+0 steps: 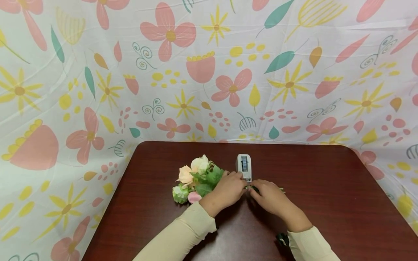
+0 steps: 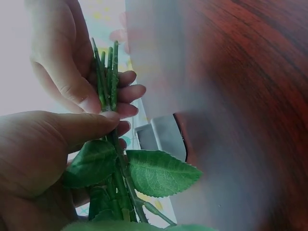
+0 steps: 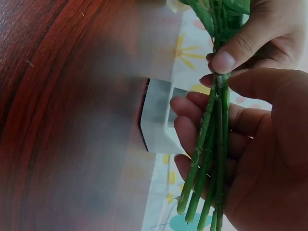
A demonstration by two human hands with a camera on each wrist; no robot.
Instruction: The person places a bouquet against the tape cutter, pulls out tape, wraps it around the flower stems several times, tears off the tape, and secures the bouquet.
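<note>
A bunch of artificial flowers point(image 1: 200, 169), cream, peach, green-white and pink with green leaves, lies sideways with its blooms to the left. My left hand point(image 1: 226, 189) grips the green stems just below the leaves, its thumb pressed over them in the left wrist view. Further down the stems, my right hand point(image 1: 270, 195) holds them, fingers curled behind and thumb close to the left thumb. A shiny clear band of tape point(image 3: 222, 81) shows on the stems point(image 3: 211, 139) between the two thumbs. The cut stem ends stick out past the right hand.
Just beyond the hands stands a white tape dispenser point(image 1: 244, 167) with a roll in it. A small dark object point(image 1: 282, 239) shows beside the right sleeve. The dark red-brown table point(image 1: 326, 174) backs onto a flower-patterned cloth point(image 1: 209, 72).
</note>
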